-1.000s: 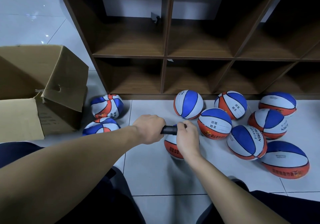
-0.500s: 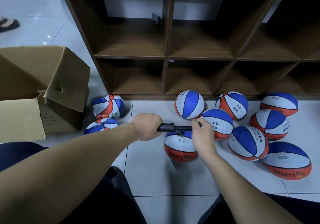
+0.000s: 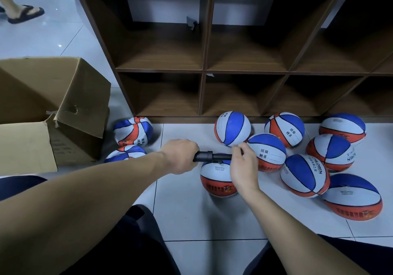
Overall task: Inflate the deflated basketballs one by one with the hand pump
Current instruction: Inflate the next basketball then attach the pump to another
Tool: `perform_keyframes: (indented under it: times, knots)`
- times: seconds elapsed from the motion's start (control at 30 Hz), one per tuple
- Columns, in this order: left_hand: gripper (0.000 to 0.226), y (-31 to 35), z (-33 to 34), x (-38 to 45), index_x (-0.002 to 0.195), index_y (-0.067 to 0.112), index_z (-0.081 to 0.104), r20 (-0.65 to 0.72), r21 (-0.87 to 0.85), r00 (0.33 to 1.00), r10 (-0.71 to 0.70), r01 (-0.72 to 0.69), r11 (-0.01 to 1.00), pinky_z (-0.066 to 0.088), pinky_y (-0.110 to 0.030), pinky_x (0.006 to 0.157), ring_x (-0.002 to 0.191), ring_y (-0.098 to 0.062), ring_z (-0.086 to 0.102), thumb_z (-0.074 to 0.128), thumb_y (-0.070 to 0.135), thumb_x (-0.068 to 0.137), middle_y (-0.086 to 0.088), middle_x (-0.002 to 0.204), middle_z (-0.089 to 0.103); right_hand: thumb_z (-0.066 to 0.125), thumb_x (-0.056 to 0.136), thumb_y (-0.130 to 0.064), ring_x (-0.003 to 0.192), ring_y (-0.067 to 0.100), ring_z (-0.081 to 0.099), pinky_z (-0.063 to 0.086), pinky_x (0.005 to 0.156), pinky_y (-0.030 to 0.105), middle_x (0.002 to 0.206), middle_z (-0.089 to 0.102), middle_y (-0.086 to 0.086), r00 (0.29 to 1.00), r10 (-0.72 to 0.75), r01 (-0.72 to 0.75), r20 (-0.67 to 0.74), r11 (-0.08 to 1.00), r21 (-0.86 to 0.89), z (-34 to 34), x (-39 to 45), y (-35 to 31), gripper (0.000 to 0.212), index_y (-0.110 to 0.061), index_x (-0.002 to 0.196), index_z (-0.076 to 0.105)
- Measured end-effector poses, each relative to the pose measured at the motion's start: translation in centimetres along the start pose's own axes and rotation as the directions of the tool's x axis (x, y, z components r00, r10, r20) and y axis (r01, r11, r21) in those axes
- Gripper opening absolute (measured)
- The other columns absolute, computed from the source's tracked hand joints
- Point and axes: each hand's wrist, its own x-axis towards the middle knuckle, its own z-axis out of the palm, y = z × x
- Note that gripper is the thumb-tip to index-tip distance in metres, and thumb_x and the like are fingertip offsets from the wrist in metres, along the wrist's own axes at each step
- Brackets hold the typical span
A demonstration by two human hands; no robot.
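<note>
Ten blue, white and orange basketballs lie on the white tiled floor (image 3: 191, 221) in front of the dark brown wooden cubby shelf (image 3: 204, 70).

One ball, the ball under the pump (image 3: 217, 179), sits a little way out from the shelf's lower edge, between the person's two forearms. The slim black hand pump (image 3: 212, 157) lies level across its top. The left hand (image 3: 180, 155) is closed in a fist round the pump's left end. The right hand (image 3: 242, 164) has its fingers curled over the pump's right end, and that end is hidden inside the grip.

Seven round balls (image 3: 306, 174) are bunched to the right of that ball, along the foot of the shelf. The nearest of them touches the right hand's side. Three sit close against the shelf's base, and four lie farther out from it.

Two crumpled, flat balls (image 3: 133, 132) lie off the shelf's left corner, one right at the corner and one farther out, partly hidden by the left forearm.

One open brown cardboard box (image 3: 53, 113) stands left of the shelf, just beside those two flat balls, with a flap hanging down.

Far left of the shelf's top, one foot in a dark sandal (image 3: 25, 14) stands on the floor.
</note>
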Motion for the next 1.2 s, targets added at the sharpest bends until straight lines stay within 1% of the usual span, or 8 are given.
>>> perform_keyframes:
  times: [0.07, 0.2, 0.53, 0.67, 0.77, 0.93, 1.1, 1.2]
  knots:
    - [0.017, 0.7, 0.2, -0.1, 0.09, 0.022, 0.065, -0.004, -0.012, 1.0, 0.001, -0.001, 1.0, 0.047, -0.034, 0.062, 0.076, -0.029, 0.063, 0.055, 0.033, 0.098, 0.001, 0.081, 0.064, 0.05, 0.102, -0.019, 0.07, 0.019, 0.045, 0.043, 0.068, 0.043, 0.071, 0.051, 0.0, 1.0, 0.004, -0.004, 0.018, 1.0, -0.03, 0.6, -0.4, -0.1, 0.029, -0.016, 0.073, 0.046]
    - [0.017, 1.7, 0.3, 0.0, 0.093, 0.022, 0.065, -0.013, -0.008, 1.0, 0.014, -0.014, 1.0, 0.043, -0.034, 0.063, 0.078, -0.03, 0.063, 0.055, 0.034, 0.099, 0.0, 0.082, 0.063, 0.049, 0.102, -0.019, 0.076, 0.023, 0.048, 0.045, 0.072, 0.047, 0.076, 0.054, 0.004, 0.999, 0.003, 0.001, 0.051, 0.998, -0.068, 1.6, -1.3, -0.2, 0.025, -0.013, 0.077, 0.048]
    - [0.018, 1.8, 0.2, 0.6, 0.096, 0.024, 0.067, -0.007, 0.031, 0.999, 0.042, -0.041, 0.999, 0.043, -0.033, 0.064, 0.081, -0.03, 0.064, 0.055, 0.037, 0.101, 0.0, 0.086, 0.065, 0.049, 0.104, -0.019, 0.073, 0.02, 0.046, 0.042, 0.067, 0.037, 0.076, 0.054, 0.004, 0.997, 0.003, 0.004, 0.071, 0.996, -0.091, 2.2, -1.3, 0.0, 0.027, -0.012, 0.078, 0.048]
    - [0.018, 1.5, 0.0, 0.7, 0.091, 0.025, 0.064, -0.025, 0.042, 0.997, 0.067, -0.065, 0.997, 0.042, -0.034, 0.064, 0.078, -0.028, 0.062, 0.055, 0.037, 0.1, 0.002, 0.081, 0.062, 0.05, 0.104, -0.021, 0.074, 0.019, 0.048, 0.043, 0.068, 0.039, 0.077, 0.054, 0.002, 0.994, 0.01, -0.002, 0.111, 0.997, -0.074, 1.8, -0.8, -0.2, 0.027, -0.014, 0.078, 0.049]
    - [0.02, 0.9, 0.0, 0.7, 0.086, 0.026, 0.06, -0.039, 0.019, 0.997, 0.06, -0.059, 0.998, 0.038, -0.033, 0.059, 0.072, -0.023, 0.058, 0.056, 0.039, 0.1, 0.005, 0.077, 0.059, 0.052, 0.103, -0.022, 0.069, 0.014, 0.049, 0.043, 0.065, 0.036, 0.073, 0.055, -0.001, 0.992, 0.012, -0.002, 0.129, 0.997, -0.077, 0.7, -0.1, -0.2, 0.024, -0.011, 0.082, 0.054]
    - [0.02, -1.7, -0.5, 0.9, 0.091, 0.027, 0.067, 0.001, -0.05, 1.0, -0.001, 0.001, 0.999, 0.05, -0.033, 0.062, 0.075, -0.022, 0.065, 0.058, 0.043, 0.099, 0.006, 0.079, 0.066, 0.056, 0.101, -0.017, 0.055, 0.006, 0.038, 0.039, 0.062, 0.035, 0.068, 0.049, 0.0, 0.999, 0.045, -0.045, 0.02, 0.999, -0.023, -2.3, 2.3, -0.7, 0.023, -0.005, 0.081, 0.055]
    - [0.021, -2.7, -0.6, 1.0, 0.09, 0.027, 0.068, 0.01, -0.089, 1.0, -0.024, 0.025, 0.996, 0.056, -0.034, 0.065, 0.074, -0.022, 0.067, 0.059, 0.045, 0.096, 0.004, 0.078, 0.068, 0.056, 0.1, -0.016, 0.056, 0.011, 0.034, 0.034, 0.059, 0.037, 0.059, 0.04, -0.007, 0.994, 0.094, -0.092, -0.055, 0.995, 0.038, -3.4, 3.4, -1.2, 0.03, -0.014, 0.072, 0.045]
    - [0.021, -2.2, -0.4, 1.0, 0.088, 0.027, 0.068, 0.005, -0.101, 1.0, -0.028, 0.029, 0.994, 0.06, -0.037, 0.068, 0.073, -0.022, 0.067, 0.059, 0.045, 0.095, 0.005, 0.077, 0.067, 0.053, 0.099, -0.012, 0.06, 0.017, 0.035, 0.032, 0.059, 0.037, 0.061, 0.041, -0.004, 0.989, 0.084, -0.082, -0.122, 0.996, 0.026, -2.3, 2.3, -1.8, 0.032, -0.014, 0.069, 0.041]
